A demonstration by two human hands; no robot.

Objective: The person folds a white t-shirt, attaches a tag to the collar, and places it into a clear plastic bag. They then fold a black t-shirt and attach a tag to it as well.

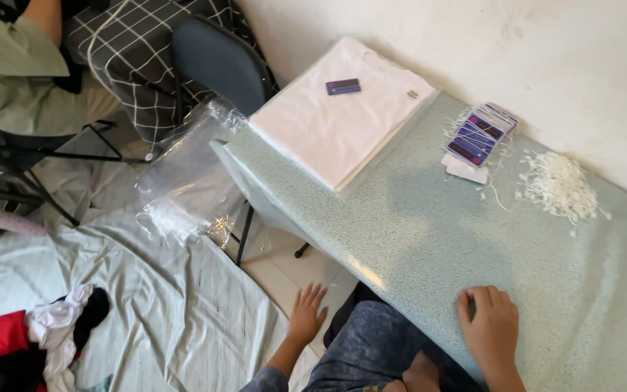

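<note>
My left hand (306, 313) hangs below the table edge with fingers spread, over the floor and holding nothing. My right hand (489, 325) rests on the near edge of the pale green table (429, 225), fingers curled over the surface, nothing in it. A stack of folded white garments (339, 120) lies at the table's far left end with a small dark blue tag (343, 87) on top. A fan of blue tags with strings (479, 136) sits near the wall, and beside it a heap of white string loops (559, 185).
Clear plastic bags (183, 174) hang off the table's left end. A grey sheet (146, 305) covers the floor, with a pile of red, white and black clothes (38, 337) at lower left. A dark chair (219, 62) and a seated person's checked clothing (139, 51) are behind.
</note>
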